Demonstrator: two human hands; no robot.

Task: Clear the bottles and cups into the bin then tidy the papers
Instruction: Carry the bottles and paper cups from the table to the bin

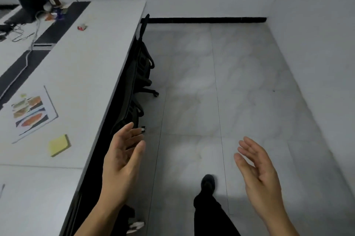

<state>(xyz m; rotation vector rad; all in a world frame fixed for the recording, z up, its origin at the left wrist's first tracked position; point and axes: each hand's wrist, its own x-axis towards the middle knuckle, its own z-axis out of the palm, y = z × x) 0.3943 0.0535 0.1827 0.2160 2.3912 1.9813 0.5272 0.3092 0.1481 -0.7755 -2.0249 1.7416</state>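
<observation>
The white table (86, 66) bears a printed paper (32, 112) and a yellow sticky-note pad (59, 145).

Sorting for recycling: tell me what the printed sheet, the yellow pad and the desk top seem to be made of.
Printed sheet: thin paper, lying flat, with colour pictures printed on it; whether it is glossy cannot be told. Yellow pad: a matte stack of paper notes, its side showing some thickness. Desk top: smooth and pale grey with a faint even sheen, probably laminate board.
</observation>
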